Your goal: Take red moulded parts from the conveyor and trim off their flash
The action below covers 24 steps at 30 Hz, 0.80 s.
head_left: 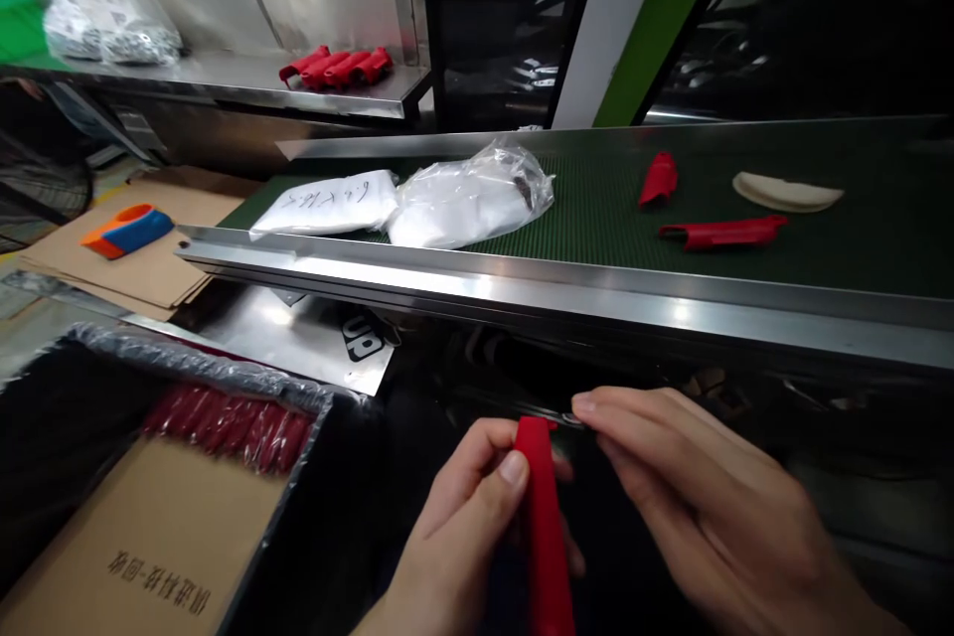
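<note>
- Red part (547,527) sat around 6 o'clock, left hand (462,527) clamped on its upper end, thumb on the near side.
- Right hand (715,487) hung at 4 o'clock, just beside it, fingertips looking bunched together; couldn't tell if they actually gripped that shiny sliver (560,414) near the part's tip.
- Step in hand? Close handwork on that upper end, I guessed. Next move probably called for a steady left hold and careful right fingertips.
- Hard to see: the part's bottom got cut off, some left fingers hid behind it, and under the belt (596,194) was pure murk.
</note>
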Each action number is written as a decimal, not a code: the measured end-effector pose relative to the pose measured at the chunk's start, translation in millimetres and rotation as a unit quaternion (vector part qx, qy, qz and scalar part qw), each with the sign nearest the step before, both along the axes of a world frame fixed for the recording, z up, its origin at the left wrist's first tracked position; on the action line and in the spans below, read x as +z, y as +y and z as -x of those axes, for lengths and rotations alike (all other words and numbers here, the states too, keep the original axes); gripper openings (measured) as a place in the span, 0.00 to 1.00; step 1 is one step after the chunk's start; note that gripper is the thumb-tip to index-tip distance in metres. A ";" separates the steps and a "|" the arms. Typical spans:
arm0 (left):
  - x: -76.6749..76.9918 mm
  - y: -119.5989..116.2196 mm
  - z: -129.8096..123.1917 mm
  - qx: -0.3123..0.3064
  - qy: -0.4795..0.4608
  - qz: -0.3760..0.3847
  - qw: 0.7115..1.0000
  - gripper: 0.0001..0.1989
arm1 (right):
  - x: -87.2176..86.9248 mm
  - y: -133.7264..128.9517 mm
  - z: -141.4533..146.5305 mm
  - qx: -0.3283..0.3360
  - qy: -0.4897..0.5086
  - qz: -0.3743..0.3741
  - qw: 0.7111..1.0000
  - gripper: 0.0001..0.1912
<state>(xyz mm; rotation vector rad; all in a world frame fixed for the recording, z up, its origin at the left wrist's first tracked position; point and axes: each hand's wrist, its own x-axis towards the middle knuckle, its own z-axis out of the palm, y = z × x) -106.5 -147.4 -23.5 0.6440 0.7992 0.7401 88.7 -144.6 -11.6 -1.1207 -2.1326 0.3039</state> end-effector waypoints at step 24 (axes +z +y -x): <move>-12.4 -6.7 0.0 0.013 -0.045 -0.002 0.999 0.16 | 3.3 -8.7 -1.5 -0.018 -0.091 -0.064 0.994 0.22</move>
